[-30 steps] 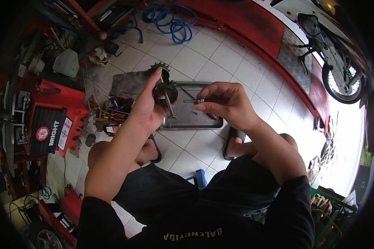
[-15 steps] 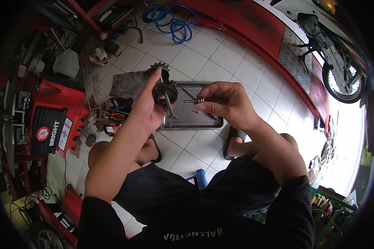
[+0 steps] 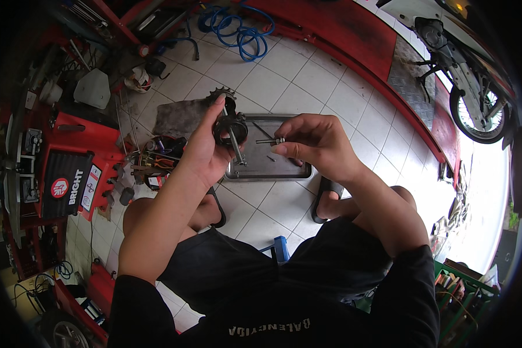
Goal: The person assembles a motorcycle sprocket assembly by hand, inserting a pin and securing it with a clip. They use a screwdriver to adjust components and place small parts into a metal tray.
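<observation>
My left hand is closed round a dark metal part with round openings. A slim silver bar lies across that part, under my thumb, its lower end sticking out below the palm. To the right, my right hand pinches thin metal bolts between thumb and fingertips, their shanks pointing at the left hand. The bolts and the dark part are apart. Both hands are above a metal tray, where a small loose piece lies. A toothed sprocket shows just beyond my left fingertips.
A grey cloth lies on the tiles at the left, near assorted tools. Further left stands a red toolbox. A blue hose coils at the far side. A red lift platform runs toward a motorcycle.
Both hands keep nearly the same place and grip. The small loose piece in the tray appears slightly shifted.
</observation>
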{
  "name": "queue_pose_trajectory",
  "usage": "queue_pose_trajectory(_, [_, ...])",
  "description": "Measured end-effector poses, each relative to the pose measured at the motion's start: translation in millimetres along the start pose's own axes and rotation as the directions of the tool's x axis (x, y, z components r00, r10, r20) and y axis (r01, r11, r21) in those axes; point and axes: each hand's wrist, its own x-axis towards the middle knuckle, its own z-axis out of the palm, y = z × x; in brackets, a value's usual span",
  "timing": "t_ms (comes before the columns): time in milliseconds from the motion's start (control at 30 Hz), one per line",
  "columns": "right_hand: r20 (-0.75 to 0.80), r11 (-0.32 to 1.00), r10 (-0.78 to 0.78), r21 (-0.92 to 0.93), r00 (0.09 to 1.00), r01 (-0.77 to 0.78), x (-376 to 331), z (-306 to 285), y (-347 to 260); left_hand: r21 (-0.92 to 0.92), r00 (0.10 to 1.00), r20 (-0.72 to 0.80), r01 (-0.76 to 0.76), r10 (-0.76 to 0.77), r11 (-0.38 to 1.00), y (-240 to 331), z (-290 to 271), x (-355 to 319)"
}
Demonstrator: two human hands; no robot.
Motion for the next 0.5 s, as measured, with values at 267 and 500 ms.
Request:
queue_pose_trajectory(267, [0.009, 1.0, -0.003, 0.017, 1.0, 0.003, 0.5, -0.4, 2.3, -0.021, 1.0, 0.029, 0.012, -0.011, 1.0, 0.6, -1.7, 0.2])
queue_pose_trajectory(500, [0.017, 1.0, 0.007, 0.011, 1.0, -0.007, 0.4, -0.6, 1.0, -0.03, 0.999, 0.039, 0.026, -0.024, 0.999, 3.2, 1.5, -4.8])
